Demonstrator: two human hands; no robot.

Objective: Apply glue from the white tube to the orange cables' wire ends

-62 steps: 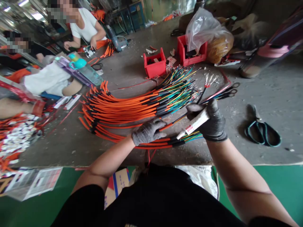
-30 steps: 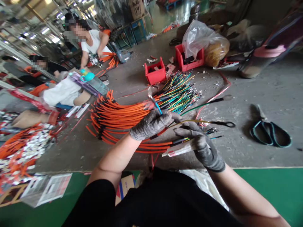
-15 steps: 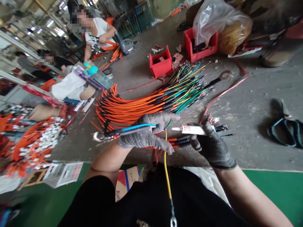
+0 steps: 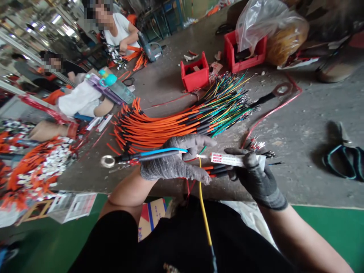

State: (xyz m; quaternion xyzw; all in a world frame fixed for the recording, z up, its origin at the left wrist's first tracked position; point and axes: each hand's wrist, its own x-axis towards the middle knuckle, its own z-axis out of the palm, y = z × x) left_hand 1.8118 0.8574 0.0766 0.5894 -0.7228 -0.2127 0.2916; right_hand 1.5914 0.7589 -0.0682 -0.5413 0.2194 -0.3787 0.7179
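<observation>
Blue wire (image 4: 162, 152) held pinched in gloved left hand (image 4: 176, 163) | white squeeze tube (image 4: 229, 159) gripped closed in gloved right hand (image 4: 260, 182), nozzle aimed toward wire | orange wire bundle (image 4: 155, 129) fanned out within reach

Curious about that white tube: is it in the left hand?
No, the white tube sits in the right hand; the left hand grips wires.

We note gloved left hand (image 4: 174, 163) gripping blue-and-black wires (image 4: 159, 153) ending in ring terminal (image 4: 107, 161); gloved right hand (image 4: 258, 177) pinching white glue tube (image 4: 237, 160) (nozzle aimed at left hand); yellow wire (image 4: 204, 216) dangling below.
</observation>
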